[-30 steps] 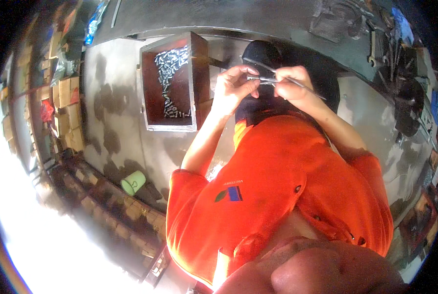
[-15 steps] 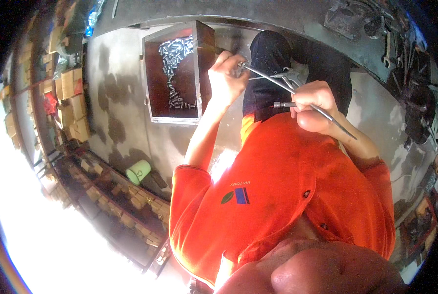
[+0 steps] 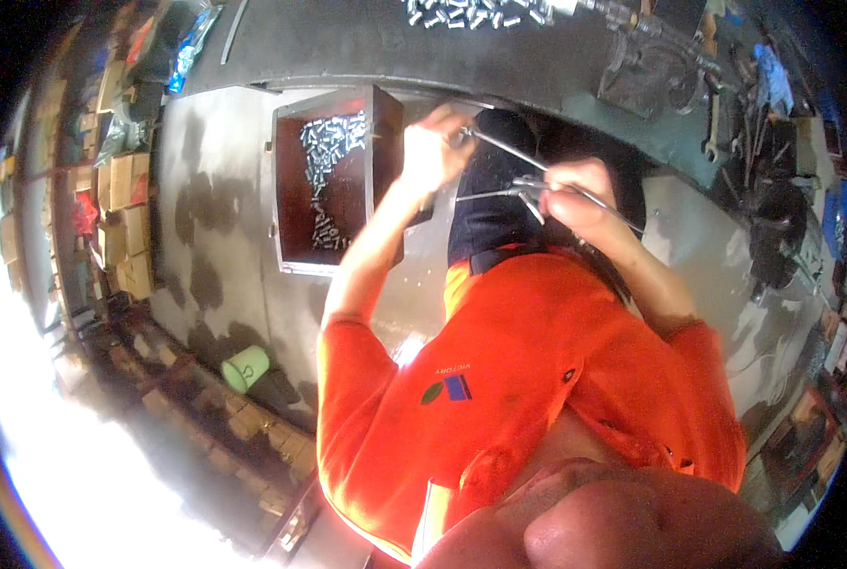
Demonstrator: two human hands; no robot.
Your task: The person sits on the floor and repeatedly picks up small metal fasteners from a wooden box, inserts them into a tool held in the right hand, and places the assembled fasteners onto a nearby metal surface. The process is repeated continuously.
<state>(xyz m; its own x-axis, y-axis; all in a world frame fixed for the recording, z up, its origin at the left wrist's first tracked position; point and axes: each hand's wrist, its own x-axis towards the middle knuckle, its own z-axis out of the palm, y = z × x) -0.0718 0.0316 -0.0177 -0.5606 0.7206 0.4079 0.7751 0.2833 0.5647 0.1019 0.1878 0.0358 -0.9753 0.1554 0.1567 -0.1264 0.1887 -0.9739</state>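
My left hand (image 3: 437,150) is closed around one end of a long thin metal rod (image 3: 510,152). The rod slants down to the right, and its far part passes through my right hand (image 3: 580,190), which is closed on it. Beside the right fingers, a smaller metal tool (image 3: 526,187) with thin arms sticks out to the left; its exact kind is unclear, and whether the right hand grips it too is hard to see. Both hands are held in front of my dark trousers, above the lap.
An open wooden drawer (image 3: 371,180) holding many small metal pieces (image 3: 327,156) is at the left. More pieces (image 3: 471,13) lie on the dark bench (image 3: 347,43) ahead. A wrench (image 3: 712,137) lies at the right. Boxed shelves (image 3: 125,213) and a green bucket (image 3: 245,368) are left.
The view has shifted, showing more of the bench. The right hand has turned, and the socket-like end beside it no longer shows. Both hands still hold the rod.
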